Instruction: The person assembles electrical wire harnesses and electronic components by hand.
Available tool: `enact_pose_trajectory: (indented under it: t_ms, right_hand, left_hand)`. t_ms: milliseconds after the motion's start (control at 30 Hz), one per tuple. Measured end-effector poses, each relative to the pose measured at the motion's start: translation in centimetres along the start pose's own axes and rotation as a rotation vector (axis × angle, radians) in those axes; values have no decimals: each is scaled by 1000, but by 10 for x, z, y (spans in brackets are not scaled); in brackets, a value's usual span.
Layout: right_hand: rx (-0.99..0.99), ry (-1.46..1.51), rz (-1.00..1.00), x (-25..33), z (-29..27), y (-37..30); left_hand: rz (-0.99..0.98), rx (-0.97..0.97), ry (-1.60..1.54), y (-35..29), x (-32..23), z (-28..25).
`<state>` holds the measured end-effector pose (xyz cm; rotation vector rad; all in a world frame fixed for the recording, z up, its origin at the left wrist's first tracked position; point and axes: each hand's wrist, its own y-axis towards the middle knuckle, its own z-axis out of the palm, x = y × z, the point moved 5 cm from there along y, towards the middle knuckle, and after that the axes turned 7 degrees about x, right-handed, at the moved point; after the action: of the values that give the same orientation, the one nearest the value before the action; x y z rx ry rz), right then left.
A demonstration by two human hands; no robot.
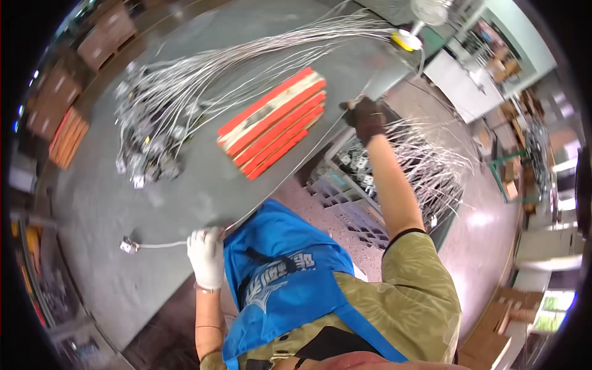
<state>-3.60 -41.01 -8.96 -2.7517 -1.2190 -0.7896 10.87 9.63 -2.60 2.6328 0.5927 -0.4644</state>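
A thin grey-white cable (295,169) is stretched slantwise across the front of me. Near its left end my left hand (206,259), in a white glove, is closed around it by the table's near edge. Past that hand a short stretch of cable ends in a small boxy connector (128,245) above the grey tabletop. My right hand (365,117), in a dark glove, reaches far out to the right and pinches the cable's other part; its fingertips are partly hidden. Between the hands, beyond the cable, lies a stack of red-edged wooden boards (271,123).
A large bundle of similar cables (234,55) with connectors heaped at the left covers the far grey table (92,203). Below my right arm stands a grey plastic crate (351,213) full of cables. A small white fan (425,15) is at the far right corner.
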Motion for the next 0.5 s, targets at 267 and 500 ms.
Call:
enact_pose_trajectory:
  t_ms: [267, 500]
  right_hand:
    - [-139, -501, 159, 45, -20, -16]
    - [-187, -537, 230, 23, -26, 13]
  left_hand:
    - [-86, -39, 86, 9, 1, 14]
    - [-156, -35, 143, 23, -4, 23]
